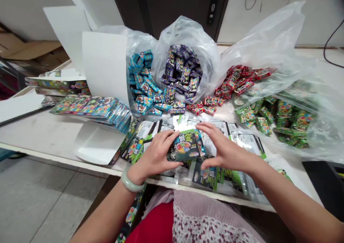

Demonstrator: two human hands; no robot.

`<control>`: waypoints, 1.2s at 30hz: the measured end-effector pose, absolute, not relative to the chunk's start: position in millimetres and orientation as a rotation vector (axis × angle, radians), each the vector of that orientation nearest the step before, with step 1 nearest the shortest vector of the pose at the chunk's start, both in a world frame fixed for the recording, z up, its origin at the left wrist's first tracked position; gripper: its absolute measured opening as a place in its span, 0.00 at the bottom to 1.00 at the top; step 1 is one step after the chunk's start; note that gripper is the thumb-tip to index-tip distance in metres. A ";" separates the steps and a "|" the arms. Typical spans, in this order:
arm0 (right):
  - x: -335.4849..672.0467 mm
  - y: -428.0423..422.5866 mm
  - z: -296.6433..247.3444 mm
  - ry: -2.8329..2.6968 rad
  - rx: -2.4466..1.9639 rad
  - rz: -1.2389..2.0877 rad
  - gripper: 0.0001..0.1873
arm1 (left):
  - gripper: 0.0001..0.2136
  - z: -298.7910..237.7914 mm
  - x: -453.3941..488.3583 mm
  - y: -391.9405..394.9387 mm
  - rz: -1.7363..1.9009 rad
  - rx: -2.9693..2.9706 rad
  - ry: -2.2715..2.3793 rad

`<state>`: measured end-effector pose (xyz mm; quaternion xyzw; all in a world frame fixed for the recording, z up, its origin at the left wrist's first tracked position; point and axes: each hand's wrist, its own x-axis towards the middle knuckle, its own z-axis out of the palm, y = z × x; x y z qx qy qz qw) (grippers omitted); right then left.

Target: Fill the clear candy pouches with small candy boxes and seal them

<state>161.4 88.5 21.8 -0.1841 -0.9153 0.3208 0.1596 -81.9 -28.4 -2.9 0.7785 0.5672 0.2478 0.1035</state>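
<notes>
My left hand (158, 153) grips the left side of a black and green printed candy packet (185, 146), thumb along its lower edge and fingers at the top. Part of a blue box shows behind the packet's right edge. Thumb and fingers spread, my right hand (220, 151) is just to the right of the packet; whether a fingertip touches it, I cannot tell. Beneath both hands, flat packets (206, 175) of the same print lie in overlapping heaps, some with their white label side up.
Clear plastic bags hold small blue boxes (146, 82), purple boxes (185, 67), red boxes (236, 82) and green boxes (287, 117). Display cartons (61, 83) and a row of blue packets (91, 107) stand at left on the white table (64, 128). A black object (322, 185) is at right.
</notes>
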 end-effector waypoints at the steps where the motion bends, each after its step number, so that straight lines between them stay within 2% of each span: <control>1: 161.4 83.4 19.5 -2.533 -0.588 0.975 0.45 | 0.43 -2.3 -80.3 -29.9 0.756 2.301 1.708; 4: 159.6 65.4 15.0 -2.286 -0.736 1.206 0.28 | 0.42 2.6 -72.9 -33.4 0.852 2.291 1.767; 7: 157.8 56.1 17.4 -2.096 -0.790 1.376 0.22 | 0.41 8.2 -61.3 -31.1 1.003 2.147 1.655; 11: 162.3 64.6 30.0 -2.052 -0.820 1.223 0.15 | 0.18 5.9 -37.3 -21.6 1.313 1.632 1.477; 12: 164.0 67.4 32.7 -2.087 -0.826 1.152 0.14 | 0.15 3.1 -30.0 -19.8 1.379 1.505 1.425; 15: 168.1 70.8 34.2 -2.220 -0.842 0.954 0.11 | 0.19 -9.2 -9.2 -19.5 1.479 1.227 1.249; 19: 175.5 64.7 22.0 -2.383 -0.814 0.918 0.08 | 0.22 -25.9 2.7 -31.3 1.437 1.076 1.164; 22: 185.7 56.2 8.1 -2.283 -0.849 0.965 0.16 | 0.24 -32.8 -3.4 -40.4 1.428 1.023 1.179; 24: 191.5 48.3 -2.6 -2.004 -0.943 1.048 0.22 | 0.25 -34.6 -10.2 -43.2 1.449 1.019 1.207; 25: 192.9 43.6 -8.1 -1.853 -0.985 1.121 0.22 | 0.25 -35.0 -13.0 -43.6 1.457 1.025 1.221; 29: 185.5 23.2 -27.3 -1.480 -1.065 1.358 0.13 | 0.24 -35.0 -18.0 -42.2 1.432 1.056 1.236; 32: 175.0 15.1 -33.1 -1.433 -1.109 1.280 0.12 | 0.21 -35.0 -19.4 -41.2 1.390 1.095 1.232; 36: 172.7 20.3 -28.1 -1.687 -1.032 1.178 0.09 | 0.19 -33.5 -23.5 -41.2 1.357 1.182 1.240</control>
